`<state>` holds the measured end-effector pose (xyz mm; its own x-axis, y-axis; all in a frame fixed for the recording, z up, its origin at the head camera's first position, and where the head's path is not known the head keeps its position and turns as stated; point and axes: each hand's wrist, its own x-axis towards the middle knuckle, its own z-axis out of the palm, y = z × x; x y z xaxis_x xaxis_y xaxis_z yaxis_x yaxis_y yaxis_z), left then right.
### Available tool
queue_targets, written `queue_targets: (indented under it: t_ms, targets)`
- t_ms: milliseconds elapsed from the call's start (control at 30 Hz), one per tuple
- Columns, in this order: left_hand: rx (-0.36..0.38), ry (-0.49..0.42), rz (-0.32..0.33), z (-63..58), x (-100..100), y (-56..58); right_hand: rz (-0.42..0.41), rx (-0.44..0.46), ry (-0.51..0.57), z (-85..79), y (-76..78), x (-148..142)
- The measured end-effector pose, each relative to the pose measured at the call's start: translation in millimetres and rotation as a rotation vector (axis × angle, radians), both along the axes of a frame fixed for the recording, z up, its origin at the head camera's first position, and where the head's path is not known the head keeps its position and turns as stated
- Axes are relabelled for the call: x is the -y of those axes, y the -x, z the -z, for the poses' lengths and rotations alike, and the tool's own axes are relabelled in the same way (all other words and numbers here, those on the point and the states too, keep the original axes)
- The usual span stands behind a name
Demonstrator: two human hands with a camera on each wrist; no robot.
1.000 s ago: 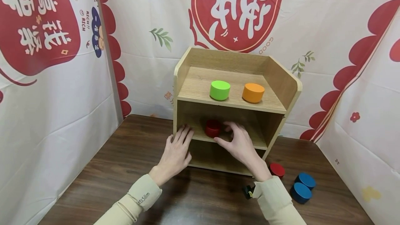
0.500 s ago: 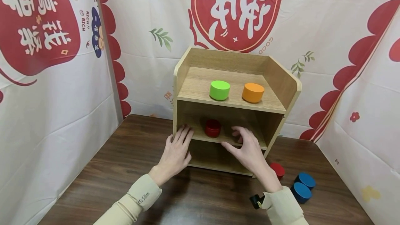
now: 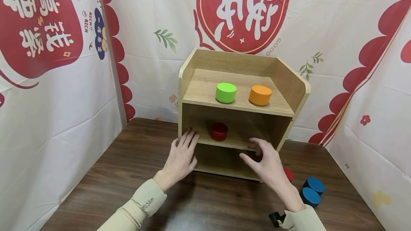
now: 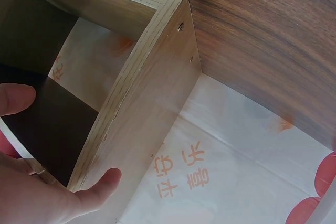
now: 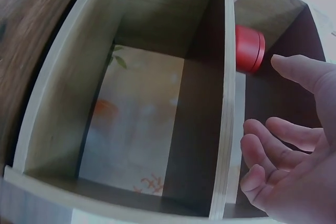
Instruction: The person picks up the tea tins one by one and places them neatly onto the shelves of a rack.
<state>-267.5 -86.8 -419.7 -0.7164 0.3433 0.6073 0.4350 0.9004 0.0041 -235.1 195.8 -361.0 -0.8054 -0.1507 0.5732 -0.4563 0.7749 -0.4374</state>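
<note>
A small wooden shelf unit (image 3: 229, 108) stands on the table. One red round block (image 3: 219, 132) sits on its middle shelf, left of centre; the right wrist view shows a seam near one end of this red block (image 5: 249, 49). My left hand (image 3: 182, 154) rests with extended fingers at the left front edge of the middle shelf, its thumb below the board. In the left wrist view, one finger (image 4: 107, 182) lies outside the side panel. My right hand (image 3: 264, 161), fingers loosely bent and nothing between them, is in front of the unit's right part.
On the top shelf are a green round block (image 3: 226, 93) and an orange one (image 3: 260, 95). Two blue round blocks (image 3: 310, 196) stand on the table at right, near another red block (image 3: 288, 174) partly behind my right arm. Printed cloth (image 3: 151, 81) encloses the table behind and beside.
My right hand has drawn away from the red block on the middle shelf, moving right and toward me. My left hand and the blocks have kept their places.
</note>
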Motion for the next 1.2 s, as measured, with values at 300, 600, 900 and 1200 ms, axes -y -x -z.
queue_targets:
  t_ms: [300, 600, 900, 1200]
  targets:
    - [-0.010, -0.002, 0.000, -0.7, -0.5, -0.9, 0.041, -0.015, -0.008, 8.2, -11.1, -20.6]
    - [-0.011, 0.001, 0.000, -1.2, -1.1, -1.4, 0.066, -0.039, -0.008, 18.1, -15.9, -39.7]
    - [-0.036, 0.007, -0.002, -0.1, -1.0, -1.2, 0.104, -0.029, 0.012, 25.9, -22.9, -61.7]
    - [-0.036, 0.004, -0.006, 0.0, -1.5, 0.3, 0.180, -0.015, 0.004, 33.7, -17.5, -89.5]
